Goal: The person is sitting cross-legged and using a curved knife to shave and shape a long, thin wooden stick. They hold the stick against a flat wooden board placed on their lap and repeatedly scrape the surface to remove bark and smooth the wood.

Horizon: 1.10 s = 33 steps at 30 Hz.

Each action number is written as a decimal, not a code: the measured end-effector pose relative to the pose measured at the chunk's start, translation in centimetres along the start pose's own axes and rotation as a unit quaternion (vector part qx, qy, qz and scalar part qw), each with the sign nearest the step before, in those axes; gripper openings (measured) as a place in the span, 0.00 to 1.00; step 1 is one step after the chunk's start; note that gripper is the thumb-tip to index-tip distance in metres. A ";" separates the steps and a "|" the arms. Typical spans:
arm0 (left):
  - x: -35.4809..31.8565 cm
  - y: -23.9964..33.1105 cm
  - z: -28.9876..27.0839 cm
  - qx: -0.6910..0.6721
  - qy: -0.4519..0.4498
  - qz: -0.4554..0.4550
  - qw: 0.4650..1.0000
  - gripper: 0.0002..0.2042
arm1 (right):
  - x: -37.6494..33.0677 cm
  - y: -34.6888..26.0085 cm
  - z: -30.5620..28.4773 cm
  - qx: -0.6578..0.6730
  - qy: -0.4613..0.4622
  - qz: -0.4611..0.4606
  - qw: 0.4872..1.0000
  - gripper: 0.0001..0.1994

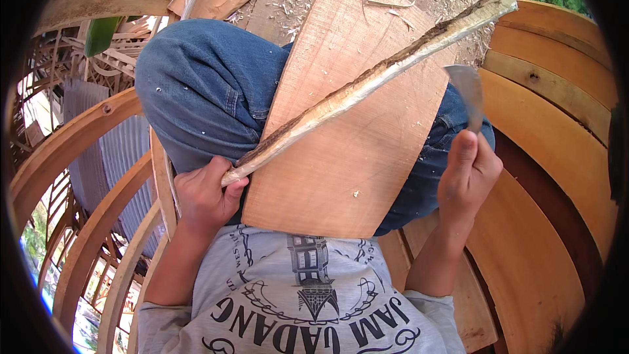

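My left hand [208, 195] is closed around the near end of a long wooden stick [370, 85]. The stick slants up to the right above a smooth, tapered wooden board [327, 190] across my lap. Dark bark runs along one side of the stick, while the other side is pale and stripped. In my right hand [468, 177], closed around its handle, is a knife [468, 89] with a short, slightly curved blade, a little blurred. The blade points up, to the right of the board and below the stick's far part, apart from it in the picture. My fingers hide most of the handle.
Shavings [288, 0] lie scattered over the planks beyond the board. Curved wooden ribs [72, 125] stand at the left, with gaps between them. Curved planks [537, 151] form a wall at the right. My bent legs in blue jeans [196, 79] flank the board.
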State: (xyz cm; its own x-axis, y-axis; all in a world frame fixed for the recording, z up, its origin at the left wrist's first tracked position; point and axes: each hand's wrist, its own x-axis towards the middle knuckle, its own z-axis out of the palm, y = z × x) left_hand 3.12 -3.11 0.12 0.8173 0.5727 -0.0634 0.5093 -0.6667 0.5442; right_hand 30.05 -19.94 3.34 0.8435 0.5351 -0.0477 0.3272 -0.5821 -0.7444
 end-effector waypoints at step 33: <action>-0.3 -0.4 0.8 0.009 0.034 0.028 0.999 0.21 | -0.5 0.3 2.2 -0.175 -0.053 -0.094 0.979 0.23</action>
State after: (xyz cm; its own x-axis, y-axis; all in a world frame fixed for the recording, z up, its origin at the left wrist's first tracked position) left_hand 2.93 -3.44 -0.74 0.8251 0.5644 0.0243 0.4679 -0.7068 0.5306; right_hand 28.77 -19.09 1.64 0.7114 0.7027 -0.0143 0.6140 -0.6313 -0.4737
